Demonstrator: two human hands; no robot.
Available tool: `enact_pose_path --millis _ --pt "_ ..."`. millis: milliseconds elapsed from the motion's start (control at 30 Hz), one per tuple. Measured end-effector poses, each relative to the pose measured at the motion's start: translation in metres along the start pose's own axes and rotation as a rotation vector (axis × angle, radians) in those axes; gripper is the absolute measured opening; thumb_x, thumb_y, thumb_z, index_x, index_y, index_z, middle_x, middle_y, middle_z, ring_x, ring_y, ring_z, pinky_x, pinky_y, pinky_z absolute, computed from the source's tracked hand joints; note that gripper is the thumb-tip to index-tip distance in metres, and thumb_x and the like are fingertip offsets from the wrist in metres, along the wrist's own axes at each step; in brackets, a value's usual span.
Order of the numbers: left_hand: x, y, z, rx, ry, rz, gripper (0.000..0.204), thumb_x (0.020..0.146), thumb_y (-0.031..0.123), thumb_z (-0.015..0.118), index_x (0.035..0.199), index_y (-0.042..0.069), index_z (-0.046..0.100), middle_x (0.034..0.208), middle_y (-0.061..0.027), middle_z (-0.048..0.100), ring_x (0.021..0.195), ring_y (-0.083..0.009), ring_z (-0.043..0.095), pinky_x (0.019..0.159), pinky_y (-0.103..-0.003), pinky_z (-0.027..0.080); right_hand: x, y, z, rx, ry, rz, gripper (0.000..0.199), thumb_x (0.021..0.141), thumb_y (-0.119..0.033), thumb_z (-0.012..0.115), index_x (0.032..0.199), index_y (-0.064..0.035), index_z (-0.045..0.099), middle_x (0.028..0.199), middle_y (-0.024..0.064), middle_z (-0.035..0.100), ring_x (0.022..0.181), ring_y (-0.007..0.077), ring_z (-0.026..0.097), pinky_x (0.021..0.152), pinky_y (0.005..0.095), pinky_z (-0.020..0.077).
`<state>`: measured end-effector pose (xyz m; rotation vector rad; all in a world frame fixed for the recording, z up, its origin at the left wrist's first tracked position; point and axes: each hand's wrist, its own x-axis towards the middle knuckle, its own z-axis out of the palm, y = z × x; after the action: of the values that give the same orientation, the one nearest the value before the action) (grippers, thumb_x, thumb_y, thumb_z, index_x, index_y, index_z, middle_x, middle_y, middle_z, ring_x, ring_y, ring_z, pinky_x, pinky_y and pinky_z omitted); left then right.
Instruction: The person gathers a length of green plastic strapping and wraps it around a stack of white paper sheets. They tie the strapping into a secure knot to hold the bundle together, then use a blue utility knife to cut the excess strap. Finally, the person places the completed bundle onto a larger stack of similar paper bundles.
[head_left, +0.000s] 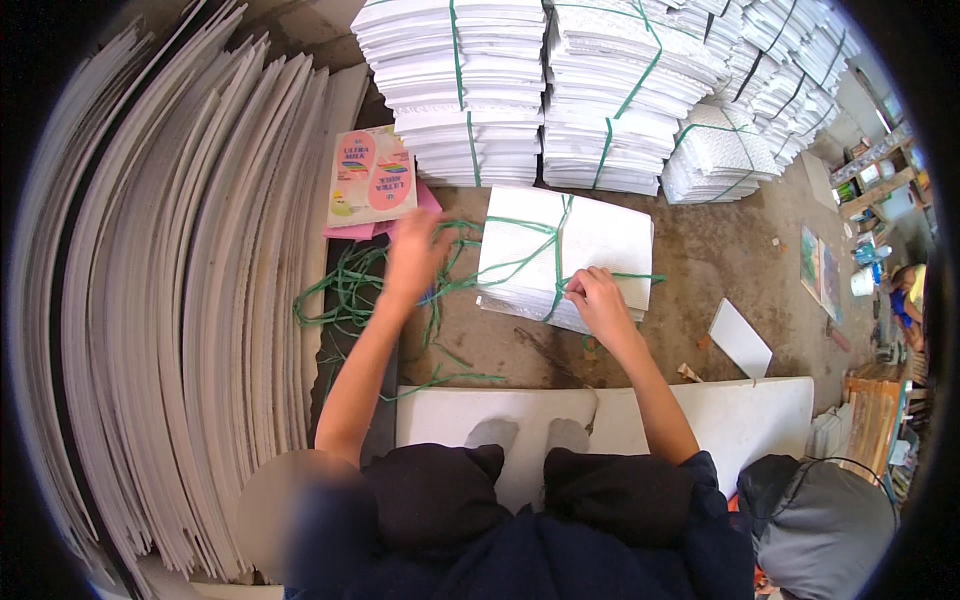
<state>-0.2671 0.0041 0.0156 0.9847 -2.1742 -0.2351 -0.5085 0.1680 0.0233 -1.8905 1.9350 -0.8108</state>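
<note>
A low bundle of white sheets (pixel 600 232) lies on the floor in front of me, wound with green plastic string (pixel 558 258) that crosses on its top. At the bundle's near edge my right hand (pixel 597 297) is closed, thumb and fingers pinched on the string beside the crossing. To the left, my left hand (pixel 418 250) is smeared by motion and its fingers cannot be read. It is over loose string, near a tangled heap of green string (pixel 345 290). Strands run from that side to the bundle.
Tall tied stacks of white sheets (pixel 460 80) stand behind the bundle. Large boards (pixel 200 300) lean upright along the left. A printed carton sheet (pixel 372 180) lies on pink pieces. A white offcut (pixel 741 338) lies at right, a grey bag (pixel 825 530) lower right. Another person (pixel 910 300) sits far right.
</note>
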Motion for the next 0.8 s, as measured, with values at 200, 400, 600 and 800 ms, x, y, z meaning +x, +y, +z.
enact_pose_path --millis 200,400,600,800 --pt "0.012 0.063 0.062 0.011 -0.293 0.310 0.028 0.077 0.030 0.060 0.088 0.006 0.051 0.084 -0.0107 0.053 0.083 -0.0281 0.052 0.070 -0.039 0.042 0.018 -0.008 0.001 0.172 0.040 0.035 0.013 0.078 -0.002 0.054 0.084 0.0004 0.043 0.071 0.0165 0.055 0.070 0.0331 0.054 0.062 0.0422 0.0414" --pt "0.045 0.078 0.071 -0.364 -0.535 -0.054 0.027 0.084 0.029 0.052 0.090 0.002 0.051 0.067 -0.0202 0.056 0.063 -0.0353 0.055 0.059 -0.042 0.041 0.057 0.008 -0.017 0.213 0.021 0.042 0.013 0.083 -0.003 0.048 0.091 -0.0011 0.038 0.070 0.0202 0.055 0.070 0.0404 0.055 0.058 0.0443 0.0403" --pt "0.086 0.072 0.071 -0.455 -0.630 -0.122 0.030 0.084 0.031 0.051 0.081 0.004 0.063 0.064 -0.0165 0.056 0.057 -0.0252 0.052 0.059 -0.034 0.041 0.106 0.010 -0.048 0.042 0.179 -0.051 0.009 0.086 -0.009 0.045 0.091 -0.0034 0.041 0.071 0.0219 0.056 0.069 0.0408 0.055 0.058 0.0464 0.0401" --pt "0.063 0.069 0.073 -0.492 -0.601 -0.254 0.031 0.085 0.032 0.052 0.078 0.003 0.063 0.064 -0.0095 0.057 0.059 -0.0133 0.047 0.061 -0.028 0.040 0.089 0.037 -0.058 -0.207 0.296 0.025 0.009 0.086 -0.013 0.046 0.088 -0.0050 0.049 0.072 0.0196 0.057 0.071 0.0387 0.056 0.057 0.0425 0.0412"
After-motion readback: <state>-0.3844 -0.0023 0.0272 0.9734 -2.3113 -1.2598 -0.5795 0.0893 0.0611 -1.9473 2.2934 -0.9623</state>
